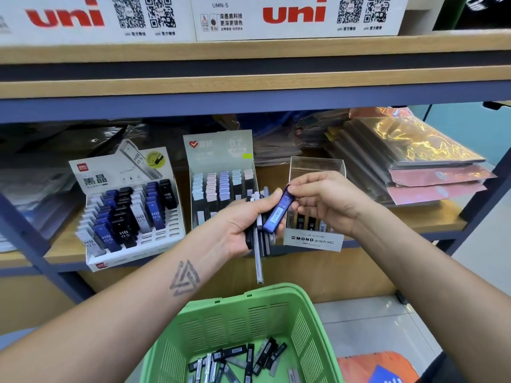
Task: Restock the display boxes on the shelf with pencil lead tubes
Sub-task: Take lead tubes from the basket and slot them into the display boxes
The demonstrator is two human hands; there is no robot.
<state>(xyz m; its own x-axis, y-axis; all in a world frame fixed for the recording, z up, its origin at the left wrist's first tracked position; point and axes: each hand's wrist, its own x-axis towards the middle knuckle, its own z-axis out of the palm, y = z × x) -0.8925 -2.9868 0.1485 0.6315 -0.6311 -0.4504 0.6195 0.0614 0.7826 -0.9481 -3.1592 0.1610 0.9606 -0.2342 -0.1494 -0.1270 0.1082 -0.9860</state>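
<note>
Three display boxes stand on the shelf: the left box (130, 205) with blue, black and white HB 0.5 tubes, the middle 0.7 box (221, 172) with five columns of pastel-capped tubes, and the MONO graph box (313, 239) on the right. Two hands are in view: the left hand (243, 225) holds a bundle of several tubes, number not countable; the right hand (326, 200) pinches one blue tube (276, 214). One green basket (318, 327) holds a heap of loose tubes (237, 360), well over ten. Two uni cartons (298, 17) sit on the upper shelf.
</note>
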